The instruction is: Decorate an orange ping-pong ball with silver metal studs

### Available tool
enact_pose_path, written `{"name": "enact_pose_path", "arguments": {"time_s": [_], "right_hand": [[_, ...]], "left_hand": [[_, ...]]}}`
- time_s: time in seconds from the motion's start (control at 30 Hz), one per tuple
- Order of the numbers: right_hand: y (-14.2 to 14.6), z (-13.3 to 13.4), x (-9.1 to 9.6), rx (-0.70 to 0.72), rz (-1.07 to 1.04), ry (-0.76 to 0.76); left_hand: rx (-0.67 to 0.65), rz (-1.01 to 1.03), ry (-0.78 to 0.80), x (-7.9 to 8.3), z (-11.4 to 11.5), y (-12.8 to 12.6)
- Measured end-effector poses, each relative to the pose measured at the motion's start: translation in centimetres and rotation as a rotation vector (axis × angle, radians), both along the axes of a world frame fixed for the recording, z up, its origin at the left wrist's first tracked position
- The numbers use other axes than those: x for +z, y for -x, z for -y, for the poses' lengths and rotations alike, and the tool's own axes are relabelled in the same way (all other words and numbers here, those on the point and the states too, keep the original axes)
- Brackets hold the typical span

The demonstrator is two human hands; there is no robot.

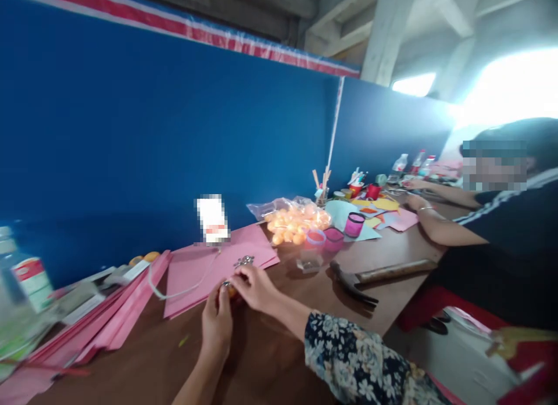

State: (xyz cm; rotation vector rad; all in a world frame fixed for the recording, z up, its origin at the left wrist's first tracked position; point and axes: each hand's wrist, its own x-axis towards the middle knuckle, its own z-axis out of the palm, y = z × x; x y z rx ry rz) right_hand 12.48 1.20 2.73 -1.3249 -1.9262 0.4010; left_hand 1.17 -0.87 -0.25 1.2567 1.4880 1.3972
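Surface (272,358): brown; claw hammer (387,272) right, pink sheets (246,242) centre, bagged orange balls (293,223) behind | Room: blue partition (152,120), concrete pillar (387,39) | Left hand (217,323): fingers clamped on small orange-and-silver piece (227,285), just before sheets | Right hand (257,289): fingers at piece, grip cannot tell

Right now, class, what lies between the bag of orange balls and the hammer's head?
In the head view, a small transparent box and pink cup-like pieces lie between the bag and the hammer.
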Motion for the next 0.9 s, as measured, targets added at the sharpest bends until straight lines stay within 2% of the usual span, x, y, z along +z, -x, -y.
{"name": "enact_pose_path", "arguments": {"time_s": [0.1, 0.3, 0.57, 0.77, 0.83, 0.9], "right_hand": [[0.6, 0.8, -0.6, -0.009, -0.112, -0.042], [0.6, 0.6, -1.0, 0.1, -0.231, -0.058], [0.9, 0.7, -1.9, 0.078, -0.43, -0.006], [0.5, 0.5, -1.7, 0.102, -0.516, -0.033], [-0.5, -0.3, -1.5, 0.027, -0.536, -0.036], [-1.9, -1.3, -1.4, -0.108, -0.54, -0.048]], "left_hand": [[-0.003, -0.077, -0.007, -0.4, -0.5, 0.5], [0.021, -0.113, 0.071, -1.2, -1.1, 1.0], [0.033, -0.029, 0.131, 0.7, -0.4, 0.3], [0.053, 0.194, 0.078, 0.1, -0.3, 0.3], [0.031, 0.313, 0.086, 0.0, -0.3, 0.2], [0.018, 0.442, 0.068, 0.0, -0.2, 0.0]]}}
